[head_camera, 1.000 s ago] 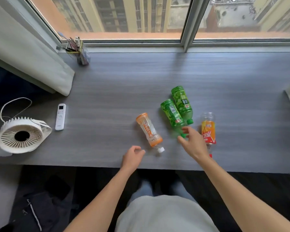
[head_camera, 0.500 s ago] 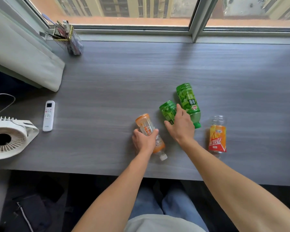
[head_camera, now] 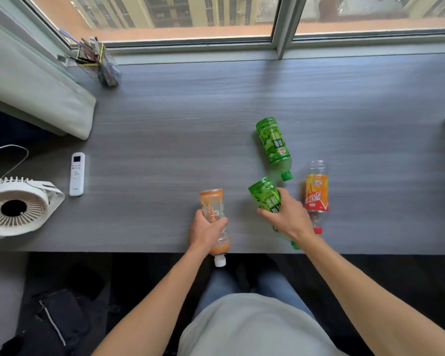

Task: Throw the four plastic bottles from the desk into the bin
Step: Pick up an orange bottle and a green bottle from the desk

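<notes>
Two bottles, the orange bottle [head_camera: 212, 209] in the left hand [head_camera: 206, 231] and a green bottle [head_camera: 266, 197] in the right hand [head_camera: 287, 217], are gripped by closed fingers and are best carried level toward the unseen bin.

left hand [head_camera: 206, 231] gripping orange bottle [head_camera: 212, 210], right hand [head_camera: 288, 218] green bottle [head_camera: 266, 197]

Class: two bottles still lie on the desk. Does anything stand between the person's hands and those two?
Each hand is full: the left hand grips the orange bottle, the right hand a green bottle. Otherwise nothing blocks the second green bottle or the red-labelled bottle.
</notes>
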The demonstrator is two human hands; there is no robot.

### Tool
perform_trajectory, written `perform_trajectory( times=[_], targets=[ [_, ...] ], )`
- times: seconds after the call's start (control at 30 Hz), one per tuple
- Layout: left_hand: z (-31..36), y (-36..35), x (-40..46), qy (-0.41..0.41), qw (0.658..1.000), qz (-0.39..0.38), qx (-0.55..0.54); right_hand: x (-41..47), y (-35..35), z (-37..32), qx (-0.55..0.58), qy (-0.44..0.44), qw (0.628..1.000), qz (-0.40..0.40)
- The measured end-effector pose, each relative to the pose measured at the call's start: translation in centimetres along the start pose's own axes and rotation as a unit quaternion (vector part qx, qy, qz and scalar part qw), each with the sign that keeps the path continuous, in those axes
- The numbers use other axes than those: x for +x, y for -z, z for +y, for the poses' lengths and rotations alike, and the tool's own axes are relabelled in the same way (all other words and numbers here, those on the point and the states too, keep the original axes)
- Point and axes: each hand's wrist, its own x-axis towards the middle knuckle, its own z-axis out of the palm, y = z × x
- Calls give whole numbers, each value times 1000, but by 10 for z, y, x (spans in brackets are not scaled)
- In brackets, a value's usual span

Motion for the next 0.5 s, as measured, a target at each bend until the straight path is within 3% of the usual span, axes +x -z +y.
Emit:
perform_trajectory(
  times=[0.23, 0.5],
  targets=[
    [-52, 17, -40, -38, 977, -109, 181, -97, 14, 83, 44, -46, 995, -73],
    [-81, 16, -44, -113, 881, -217, 405, -202, -18, 153, 129, -239, 962, -31]
  ],
)
